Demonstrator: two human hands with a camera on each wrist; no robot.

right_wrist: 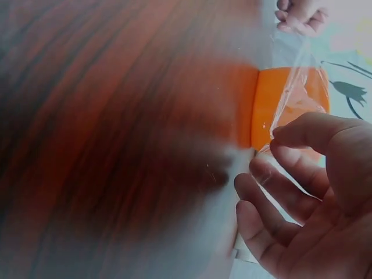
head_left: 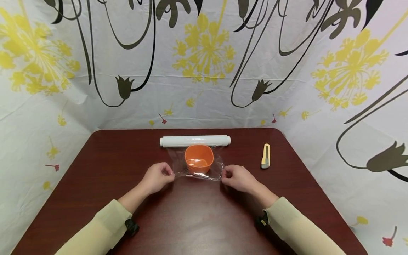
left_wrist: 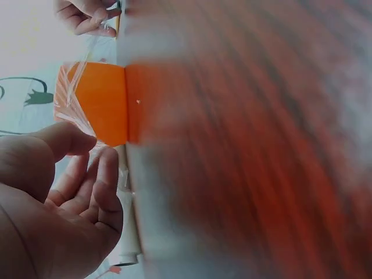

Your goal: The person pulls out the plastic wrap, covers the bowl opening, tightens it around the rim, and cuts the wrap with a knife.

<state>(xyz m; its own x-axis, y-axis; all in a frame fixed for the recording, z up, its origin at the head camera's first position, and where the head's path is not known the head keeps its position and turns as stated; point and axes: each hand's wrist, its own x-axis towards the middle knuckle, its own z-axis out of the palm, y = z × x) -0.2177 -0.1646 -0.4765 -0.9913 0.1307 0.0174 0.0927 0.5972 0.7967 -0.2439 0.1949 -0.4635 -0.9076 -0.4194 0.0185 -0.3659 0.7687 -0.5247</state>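
Note:
An orange bowl (head_left: pixel 199 158) stands on the table, with clear plastic wrap (head_left: pixel 178 166) drawn over its top and toward the near side. My left hand (head_left: pixel 158 177) pinches the near left corner of the wrap between thumb and fingers. At the near right corner, my right hand (head_left: pixel 237 177) pinches the film the same way. A white roll (head_left: pixel 195 141) of the wrap lies just behind the bowl, and the sheet runs forward from it. In the right wrist view the film's bunched edge (right_wrist: pixel 285 107) crosses in front of the bowl's side.
A yellow box cutter (head_left: pixel 266 156) lies on the dark red-brown table (head_left: pixel 197 216) to the right of the bowl. A white sheet (head_left: pixel 204 102) with printed flowers hangs around the table's back and sides. Dark bands sit at both sleeve cuffs.

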